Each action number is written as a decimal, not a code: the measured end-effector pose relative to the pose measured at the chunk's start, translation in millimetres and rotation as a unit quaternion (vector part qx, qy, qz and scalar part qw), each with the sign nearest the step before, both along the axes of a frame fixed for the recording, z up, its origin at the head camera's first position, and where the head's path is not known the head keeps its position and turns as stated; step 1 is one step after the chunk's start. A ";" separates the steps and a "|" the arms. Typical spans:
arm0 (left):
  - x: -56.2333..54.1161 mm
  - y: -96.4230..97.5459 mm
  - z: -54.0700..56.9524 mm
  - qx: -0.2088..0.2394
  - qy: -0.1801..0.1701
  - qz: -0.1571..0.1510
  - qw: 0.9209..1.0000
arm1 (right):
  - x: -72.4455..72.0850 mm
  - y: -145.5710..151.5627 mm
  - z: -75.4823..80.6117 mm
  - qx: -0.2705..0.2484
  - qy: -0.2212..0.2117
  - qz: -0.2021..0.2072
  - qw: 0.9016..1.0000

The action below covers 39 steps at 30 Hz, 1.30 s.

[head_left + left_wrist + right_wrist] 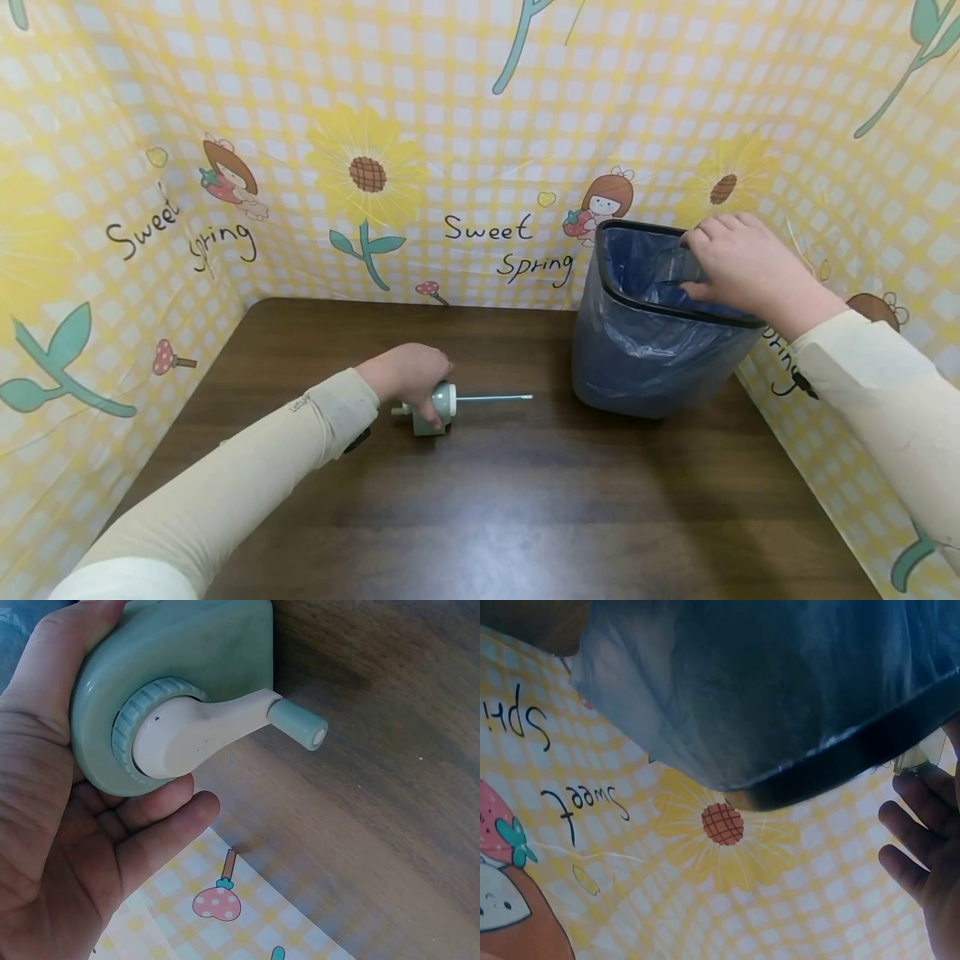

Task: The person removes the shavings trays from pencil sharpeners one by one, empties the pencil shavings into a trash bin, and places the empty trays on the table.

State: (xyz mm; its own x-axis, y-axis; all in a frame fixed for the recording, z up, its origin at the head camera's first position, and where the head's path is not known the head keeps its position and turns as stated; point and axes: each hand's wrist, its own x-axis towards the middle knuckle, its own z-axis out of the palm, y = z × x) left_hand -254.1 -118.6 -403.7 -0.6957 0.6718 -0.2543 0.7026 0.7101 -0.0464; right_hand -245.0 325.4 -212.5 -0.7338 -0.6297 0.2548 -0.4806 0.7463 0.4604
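My left hand point(407, 372) grips a mint-green crank pencil sharpener point(428, 424) on the table. In the left wrist view the thumb and fingers lie round its rounded body, with the white crank point(176, 742) and its green knob facing the camera. A teal pencil point(491, 397) sticks out of the sharpener to the right. At the back right, my right hand point(738, 258) pinches a small see-through drawer point(670, 266) over the mouth of the waste bin point(637, 358). Only an edge of the drawer shows in the right wrist view, and its contents are hidden.
A blue plastic bag lines the bin, held by a black rim point(675, 310). The dark wooden table point(480, 517) reaches to a yellow checked cloth point(465, 142) that hangs behind and at both sides. The bin stands close to the back right corner.
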 end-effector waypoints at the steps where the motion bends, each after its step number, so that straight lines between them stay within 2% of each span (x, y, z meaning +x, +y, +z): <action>1: 0.0 -0.3 0.2 -0.001 0.000 0.001 1.000 | -0.2 -0.5 -0.7 -0.002 0.000 -0.005 1.000; 8: 0.0 -1.1 -0.9 0.006 0.002 -0.003 1.000 | 0.3 -2.4 -6.5 -0.012 -0.013 -0.041 0.999; 18: -1.7 0.0 -1.1 0.004 0.007 -0.006 1.000 | 2.9 -1.6 -7.4 -0.059 -0.034 -0.076 0.995; 25: -1.9 0.1 -3.5 0.001 0.004 -0.004 1.000 | 2.4 -0.2 -12.4 -0.065 -0.025 -0.077 0.995; 32: -1.3 0.5 -2.7 0.004 0.006 -0.005 1.000 | 4.4 -2.0 -13.0 -0.109 -0.049 -0.117 0.986; 39: -0.3 0.8 -0.5 0.006 -0.004 0.001 1.000 | 6.8 -1.7 -14.6 -0.126 -0.064 -0.142 0.980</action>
